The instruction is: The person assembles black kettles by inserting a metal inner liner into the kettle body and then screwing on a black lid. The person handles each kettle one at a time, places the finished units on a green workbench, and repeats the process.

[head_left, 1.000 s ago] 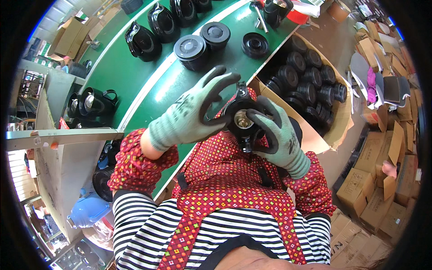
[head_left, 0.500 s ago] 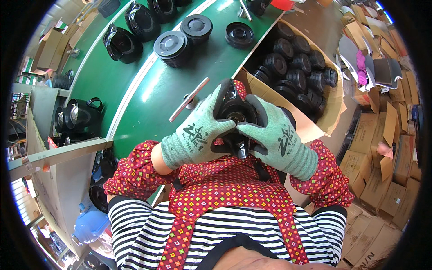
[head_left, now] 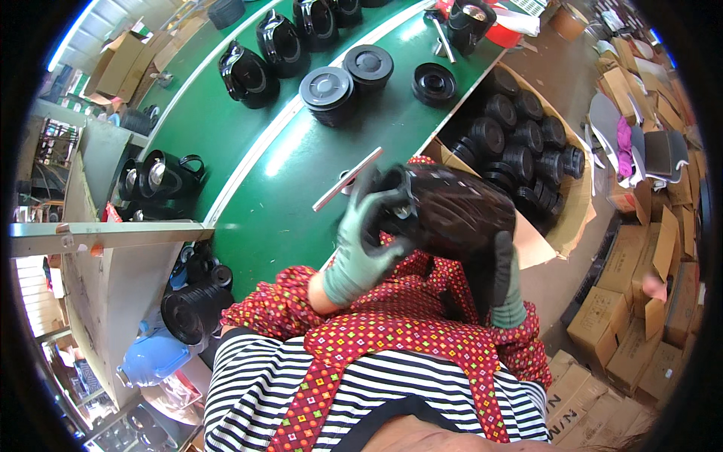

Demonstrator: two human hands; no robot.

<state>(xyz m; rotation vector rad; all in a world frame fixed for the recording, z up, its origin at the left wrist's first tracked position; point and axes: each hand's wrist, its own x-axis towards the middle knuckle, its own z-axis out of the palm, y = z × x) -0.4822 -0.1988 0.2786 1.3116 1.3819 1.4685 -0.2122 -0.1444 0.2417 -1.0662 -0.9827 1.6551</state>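
Observation:
A glossy black jug (head_left: 463, 211) lies on its side in the air before my apron, smeared by motion. My right hand (head_left: 507, 290), in a green glove with a dark palm, grips it at the right end; most of its fingers are behind or against the dark surface. At the other end, my left hand (head_left: 354, 252), gloved alike, curls its fingers round the jug's narrower, shiny part, with the thumb held lower and apart. Just beyond my left hand, a flat bar on a small round stand (head_left: 348, 179) sits on the green table (head_left: 256, 233).
Stacked black lids (head_left: 327, 92) and a round black part (head_left: 434, 83) stand on the table. More black jugs (head_left: 248, 75) line its far side. An open carton (head_left: 576, 215) of black round parts adjoins its right edge. A metal-edged stand (head_left: 113, 235) is at left.
The jug has swung from end-on to sideways, towards the right. My right hand has moved to its right end, and my left hand has opened wider at its left end. The view has shifted.

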